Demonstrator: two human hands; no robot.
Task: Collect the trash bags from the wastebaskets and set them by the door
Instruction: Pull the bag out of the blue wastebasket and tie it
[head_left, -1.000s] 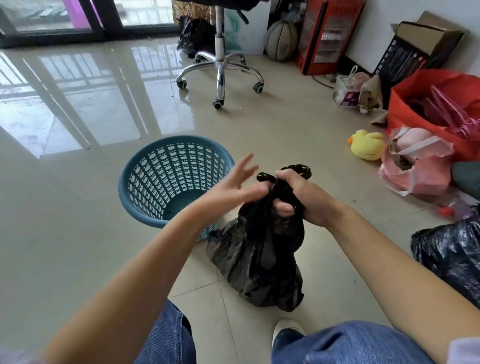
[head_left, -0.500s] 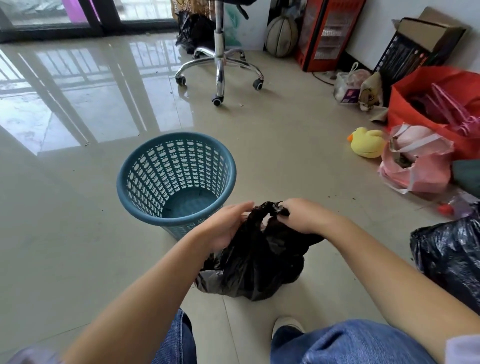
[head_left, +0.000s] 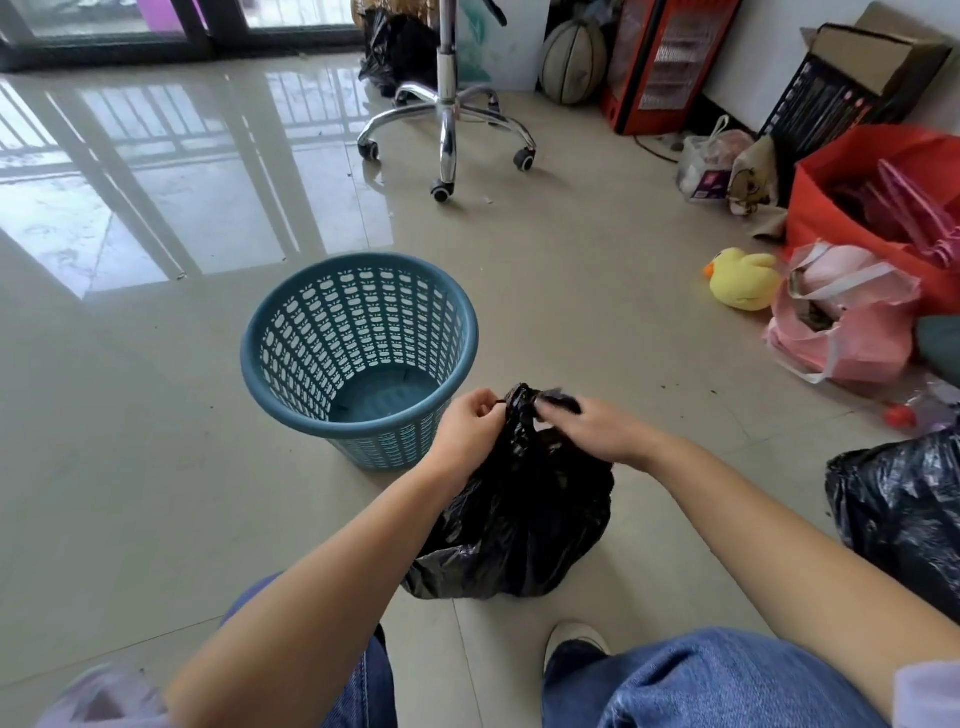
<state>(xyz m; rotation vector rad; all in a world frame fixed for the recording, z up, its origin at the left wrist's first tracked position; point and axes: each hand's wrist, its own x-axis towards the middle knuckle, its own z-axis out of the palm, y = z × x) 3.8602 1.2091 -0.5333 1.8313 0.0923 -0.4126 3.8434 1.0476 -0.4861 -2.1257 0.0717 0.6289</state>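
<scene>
head view, looking down at a tiled floor (head_left: 130, 467). a black trash bag (head_left: 519, 519) sits on the floor at centre, between the person's knees and a teal wastebasket (head_left: 358, 353) that stands upright just beside it at 11 o'clock, its open mouth facing up. the bag's long axis runs upright, with its gathered neck pointing up and slightly away from the person, toward 12 o'clock; its wide bottom rests on the floor.

the left hand (head_left: 467, 431) has its fingers curled, pinching a thin strip of the bag's neck on the left side. the right hand (head_left: 597, 426) grips the neck from the right, fingers curled over the bunched black plastic. the two hands are near each other with the neck between them.

open floor spreads wide to the left, from 7 to 11 o'clock, shiny with window reflections. at 12 o'clock a chair base (head_left: 447, 119) on wheels stands well apart from the basket. the right side is crowded: a yellow duck toy (head_left: 743, 278) at 2 o'clock, a pink bag (head_left: 852, 332) beside it, a red bag (head_left: 883, 176) behind, and a second black bag (head_left: 904, 519) at 3 o'clock, near the right forearm. a shoe (head_left: 574, 642) and blue jeans (head_left: 727, 680) fill the bottom edge.
</scene>
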